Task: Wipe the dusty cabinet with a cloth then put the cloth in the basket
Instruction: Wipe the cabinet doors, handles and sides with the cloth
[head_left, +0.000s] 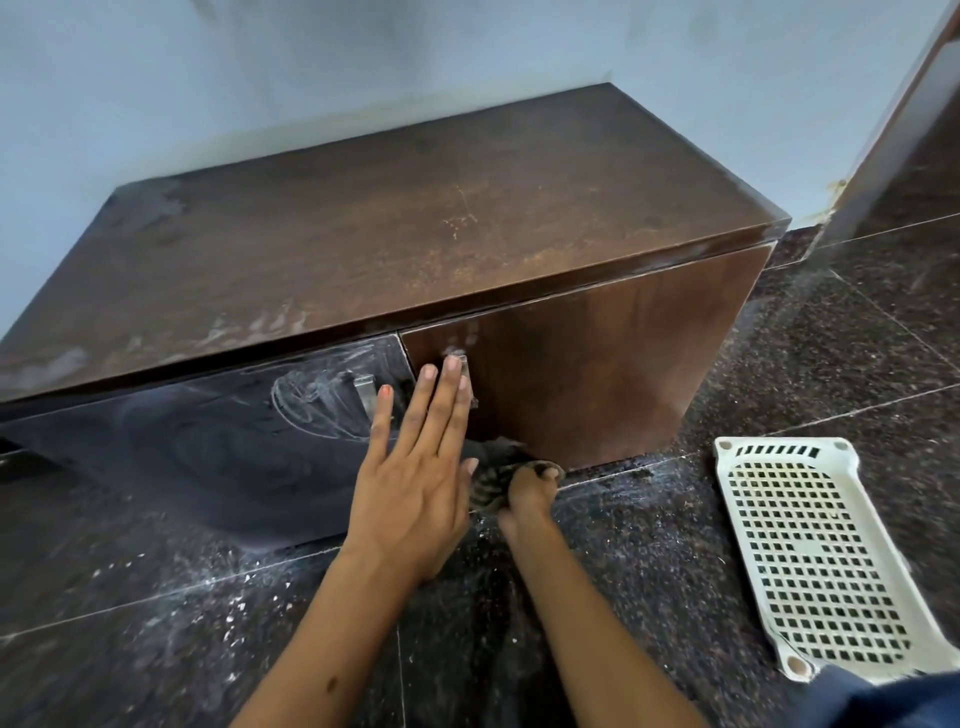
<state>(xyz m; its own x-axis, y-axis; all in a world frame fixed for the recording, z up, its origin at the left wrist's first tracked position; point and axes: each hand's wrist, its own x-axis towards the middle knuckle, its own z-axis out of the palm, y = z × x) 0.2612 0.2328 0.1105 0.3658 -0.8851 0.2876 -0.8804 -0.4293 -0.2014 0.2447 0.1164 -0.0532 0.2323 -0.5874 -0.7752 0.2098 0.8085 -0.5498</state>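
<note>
A low dark brown cabinet (415, 223) stands against the wall, its top streaked with white dust near the front edge. My left hand (415, 467) lies flat with straight fingers on the cabinet front, where the two doors meet, its fingertips by a metal handle (464, 366). My right hand (527, 493) grips a bunched striped cloth (491, 486) low against the right door, near the floor. The left door (208, 441) shows swirled dust marks. A white perforated basket (810, 551) lies on the floor to the right.
Dark speckled stone floor (779, 374) with scattered white dust lies in front of the cabinet. A second metal handle (365, 395) sits on the left door. A wall corner and door frame (893, 130) rise at the far right. Blue fabric (893, 701) shows at the bottom right.
</note>
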